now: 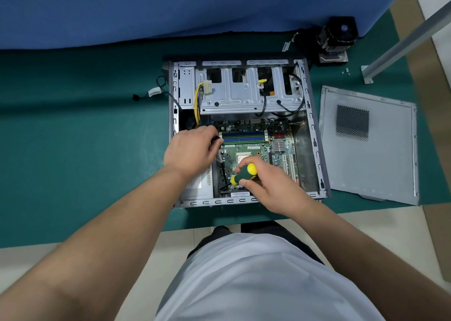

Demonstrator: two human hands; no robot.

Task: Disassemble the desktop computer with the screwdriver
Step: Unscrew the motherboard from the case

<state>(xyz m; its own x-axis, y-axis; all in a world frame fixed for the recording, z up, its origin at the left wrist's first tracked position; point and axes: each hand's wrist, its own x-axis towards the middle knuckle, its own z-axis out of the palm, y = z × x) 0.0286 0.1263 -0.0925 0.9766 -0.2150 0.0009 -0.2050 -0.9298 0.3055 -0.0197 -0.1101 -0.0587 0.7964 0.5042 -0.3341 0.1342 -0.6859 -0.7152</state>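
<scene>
While lying open, computer case [314,135] | green motherboard [253,147] exposed

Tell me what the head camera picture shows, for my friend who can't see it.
A person leans over an open desktop computer lying on a green table. The right hand grips a green and yellow screwdriver over the motherboard, and the left hand reaches in beside the memory slots. The removed side panel lies to the right.
</scene>
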